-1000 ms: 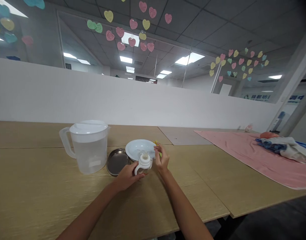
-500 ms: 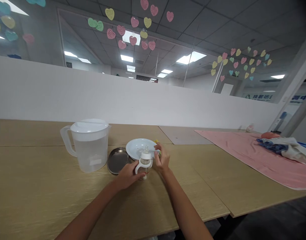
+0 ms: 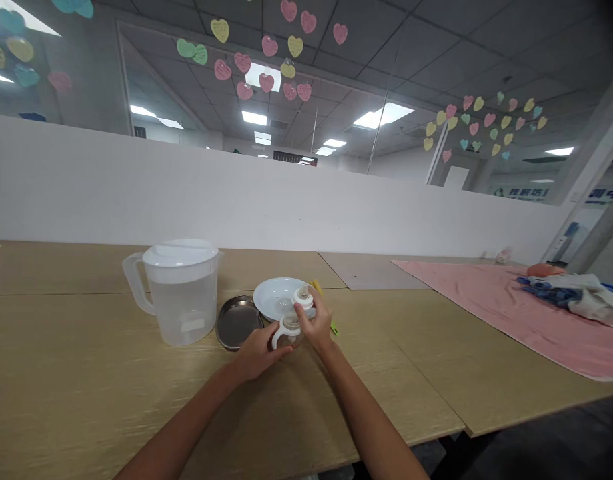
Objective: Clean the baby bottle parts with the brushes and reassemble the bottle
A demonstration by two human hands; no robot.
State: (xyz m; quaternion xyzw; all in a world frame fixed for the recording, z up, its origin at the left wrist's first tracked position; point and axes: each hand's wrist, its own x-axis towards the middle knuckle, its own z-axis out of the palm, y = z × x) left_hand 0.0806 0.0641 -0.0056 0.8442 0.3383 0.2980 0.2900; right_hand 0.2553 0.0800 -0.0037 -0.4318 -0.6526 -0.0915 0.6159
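Note:
My left hand [image 3: 257, 352] is closed around a clear baby bottle [image 3: 289, 330] with a white looped handle, just above the table. Between the fingers of my right hand [image 3: 316, 323] is the bottle's white nipple cap [image 3: 303, 297], tilted and apart from the bottle's mouth. Behind them lies a white plate [image 3: 272, 292] with something clear on it, partly covered by the cap. A round dark metal dish [image 3: 239, 324] sits left of the bottle. Right of my right hand show the ends of a yellow and green tool [image 3: 333, 327], mostly hidden.
A large translucent lidded pitcher [image 3: 183, 293], partly filled, stands at the left. To the right, a pink cloth [image 3: 486, 300] covers the table, with folded clothes [image 3: 571, 293] on it. A low white wall [image 3: 286, 213] runs along the table's back.
My right hand has taken hold of the nipple cap and lifted it off the bottle, up and slightly right. My left hand still grips the bottle in about the same place.

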